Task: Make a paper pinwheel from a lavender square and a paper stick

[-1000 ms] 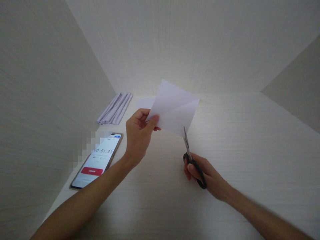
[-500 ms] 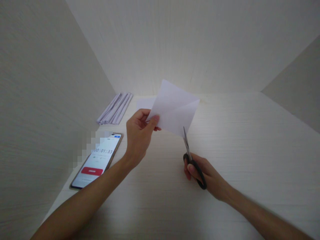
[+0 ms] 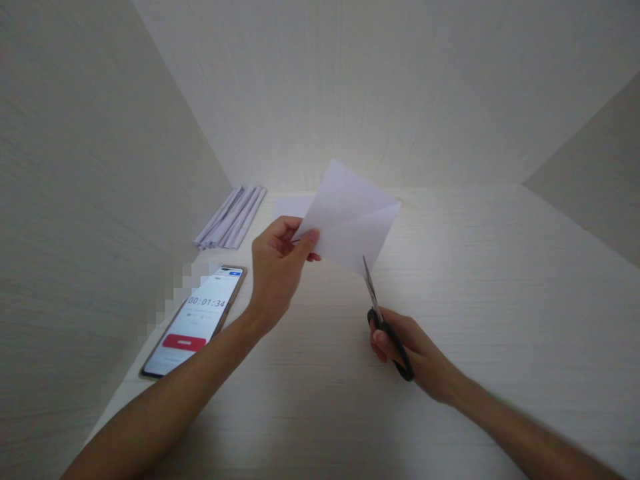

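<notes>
My left hand [image 3: 280,267] pinches the left corner of a white sheet of paper [image 3: 350,213] between thumb and fingers, holding it up off the table. A faint diagonal crease runs across the sheet. In my right hand [image 3: 400,347] is a pair of scissors [image 3: 373,300] with black handles, its blades pointing up and to the left. The blades look nearly closed. Their tip overlaps the lower corner of the paper; one blade seems to lie in front of it and the other behind.
Several folded or rolled white paper strips [image 3: 230,219] lie at the back left. A phone [image 3: 197,320] showing a running timer rests beside my left forearm. Another white paper [image 3: 287,205] lies partly hidden behind my left hand. Walls [image 3: 350,87] close off the back and sides of the table.
The scissors' tip has shifted slightly left over the paper's lower corner. The sheet has moved a little to the right. The phone timer has gone from 1:33 to 1:34.
</notes>
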{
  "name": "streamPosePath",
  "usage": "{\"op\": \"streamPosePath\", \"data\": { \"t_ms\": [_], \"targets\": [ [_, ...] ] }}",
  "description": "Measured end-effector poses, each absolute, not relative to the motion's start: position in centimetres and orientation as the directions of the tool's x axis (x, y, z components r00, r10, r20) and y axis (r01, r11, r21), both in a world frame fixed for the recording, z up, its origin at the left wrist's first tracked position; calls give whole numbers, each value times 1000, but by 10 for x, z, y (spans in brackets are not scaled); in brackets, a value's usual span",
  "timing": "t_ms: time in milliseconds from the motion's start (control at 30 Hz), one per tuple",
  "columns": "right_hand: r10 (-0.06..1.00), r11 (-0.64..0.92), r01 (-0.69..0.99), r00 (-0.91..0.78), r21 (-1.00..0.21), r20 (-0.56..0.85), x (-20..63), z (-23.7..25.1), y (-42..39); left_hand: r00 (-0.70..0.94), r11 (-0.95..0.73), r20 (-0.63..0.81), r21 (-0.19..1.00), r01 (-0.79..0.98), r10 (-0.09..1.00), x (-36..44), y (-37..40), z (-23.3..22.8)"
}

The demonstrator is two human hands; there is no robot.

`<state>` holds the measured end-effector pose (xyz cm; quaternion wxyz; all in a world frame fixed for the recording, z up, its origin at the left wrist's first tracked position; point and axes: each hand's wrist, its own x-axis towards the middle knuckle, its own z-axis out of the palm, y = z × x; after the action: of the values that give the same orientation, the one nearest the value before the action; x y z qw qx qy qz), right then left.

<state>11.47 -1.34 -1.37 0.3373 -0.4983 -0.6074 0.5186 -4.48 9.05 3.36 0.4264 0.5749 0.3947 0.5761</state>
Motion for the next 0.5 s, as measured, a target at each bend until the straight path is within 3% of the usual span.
{"op": "streamPosePath", "data": {
  "t_ms": [500],
  "targets": [
    [958,-38,253,-267,-967,-108,114,-14,-13,29,-345,347,936,-67,937,-45,93,32]
  ]
}}
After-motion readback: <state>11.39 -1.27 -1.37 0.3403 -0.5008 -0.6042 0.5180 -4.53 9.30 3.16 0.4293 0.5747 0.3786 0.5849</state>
